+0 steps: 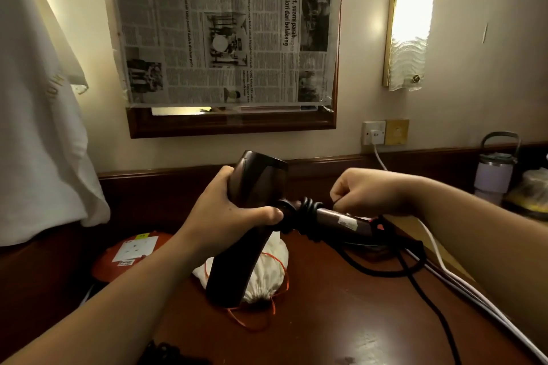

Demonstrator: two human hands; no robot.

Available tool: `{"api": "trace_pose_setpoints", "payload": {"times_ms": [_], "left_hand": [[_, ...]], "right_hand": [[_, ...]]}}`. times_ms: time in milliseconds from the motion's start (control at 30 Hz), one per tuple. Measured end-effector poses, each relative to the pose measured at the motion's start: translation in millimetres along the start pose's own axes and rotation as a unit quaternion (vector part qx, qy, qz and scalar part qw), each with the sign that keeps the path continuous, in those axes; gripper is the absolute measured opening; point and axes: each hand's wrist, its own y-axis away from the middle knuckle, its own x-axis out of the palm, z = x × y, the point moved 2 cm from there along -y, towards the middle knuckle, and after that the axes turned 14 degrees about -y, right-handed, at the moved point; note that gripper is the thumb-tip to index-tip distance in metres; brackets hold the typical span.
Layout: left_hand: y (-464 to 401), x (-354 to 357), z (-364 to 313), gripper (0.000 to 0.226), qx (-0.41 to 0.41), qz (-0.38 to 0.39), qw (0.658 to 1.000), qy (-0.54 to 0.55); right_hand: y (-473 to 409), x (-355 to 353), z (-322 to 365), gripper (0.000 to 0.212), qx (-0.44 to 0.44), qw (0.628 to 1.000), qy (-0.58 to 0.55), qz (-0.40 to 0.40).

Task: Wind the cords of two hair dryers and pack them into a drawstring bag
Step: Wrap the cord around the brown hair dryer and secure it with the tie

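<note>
Gripping the barrel of a dark brown hair dryer [255, 204] with curled fingers, the left hand [234, 216] holds it above a wooden table [341, 320]. The right hand [370, 192] is closed in a fist, pinching the black cord [308, 210], already looped several times round the handle. A white drawstring bag [267, 270] with orange string lies on the table just under the dryer.

My dark brown plastic hair dryer [249, 216] hides part of the white cloth drawstring bag [271, 272] beneath it. Its black cord [427, 299] runs off the bottom edge. My right hand [367, 192] conceals its own fingertips.
</note>
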Motion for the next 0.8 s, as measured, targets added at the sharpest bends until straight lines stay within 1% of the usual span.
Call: {"api": "trace_pose_setpoints", "payload": {"times_ms": [67, 133, 167, 233, 333, 400, 533, 600, 633, 700, 767, 800], "left_hand": [[0, 1, -3, 0.072, 0.011, -0.003, 0.999, -0.033], [1, 1, -2, 0.063, 0.011, -0.033, 0.997, -0.068], [2, 1, -1, 0.060, 0.004, -0.054, 0.996, -0.073], [3, 2, 2, 0.060, -0.010, -0.089, 0.994, -0.069], [5, 5, 0, 0.061, -0.021, -0.124, 0.990, -0.064], [5, 6, -2, 0.062, -0.041, -0.140, 0.989, -0.038], [6, 4, -5, 0.077, -0.098, -0.137, 0.983, 0.076], [8, -1, -10, 0.074, -0.101, -0.132, 0.980, 0.107], [10, -3, -12, 0.070, -0.099, -0.124, 0.981, 0.115], [17, -5, -18, 0.068, -0.090, -0.102, 0.984, 0.113], [24, -7, -23, 0.067, -0.065, -0.076, 0.991, 0.089], [28, -9, -24, 0.067, -0.053, -0.061, 0.993, 0.082]], "right_hand": [[14, -2, 13, 0.029, 0.007, 0.999, -0.047, 0.007], [22, -2, 24, 0.020, 0.028, 0.997, -0.072, -0.001], [26, 0, 31, 0.019, 0.040, 0.995, -0.094, -0.006], [39, 0, 42, 0.024, 0.053, 0.991, -0.122, -0.020], [50, 18, 49, 0.021, 0.057, 0.982, -0.181, 0.006], [53, 33, 46, 0.023, 0.038, 0.977, -0.208, 0.025], [54, 69, 25, 0.027, 0.008, 0.977, -0.204, 0.062], [50, 82, 12, 0.029, -0.005, 0.977, -0.208, 0.055], [48, 84, 4, 0.033, -0.004, 0.977, -0.211, 0.042], [47, 83, -10, 0.037, -0.018, 0.971, -0.233, 0.057], [53, 74, -23, 0.029, -0.022, 0.980, -0.185, 0.068], [39, 72, -25, 0.022, -0.019, 0.983, -0.158, 0.085]]}}
